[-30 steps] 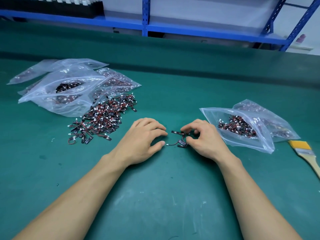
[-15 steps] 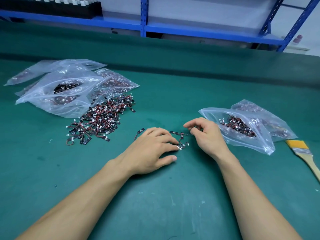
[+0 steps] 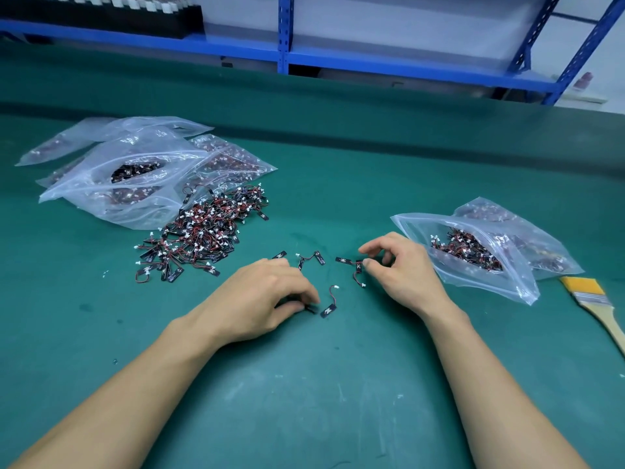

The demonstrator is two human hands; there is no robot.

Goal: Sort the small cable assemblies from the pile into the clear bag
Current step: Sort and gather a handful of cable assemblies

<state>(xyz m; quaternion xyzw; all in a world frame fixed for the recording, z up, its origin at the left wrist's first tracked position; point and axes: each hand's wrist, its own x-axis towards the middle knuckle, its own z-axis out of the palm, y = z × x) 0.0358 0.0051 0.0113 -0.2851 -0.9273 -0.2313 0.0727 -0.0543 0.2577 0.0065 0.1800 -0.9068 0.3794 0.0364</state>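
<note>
Right hand (image 3: 402,270) pinches 1 cable assembly (image 3: 357,267) at frame centre | left hand (image 3: 267,299) curled, fingertips gripping a black tab (image 3: 310,309) on the green mat (image 3: 304,401) | loose assemblies (image 3: 328,302) between the 2 hands | pile (image 3: 203,238) centre-left | clear bag (image 3: 473,265), mouth open, just right of the right hand | brush (image 3: 595,302) at right edge

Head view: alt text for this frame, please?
Two bare hands work loose black-and-red cable assemblies on a green mat: the left hand pinches one, the right hand touches another. An unsorted pile lies left, an open clear plastic bag of assemblies right.
</note>
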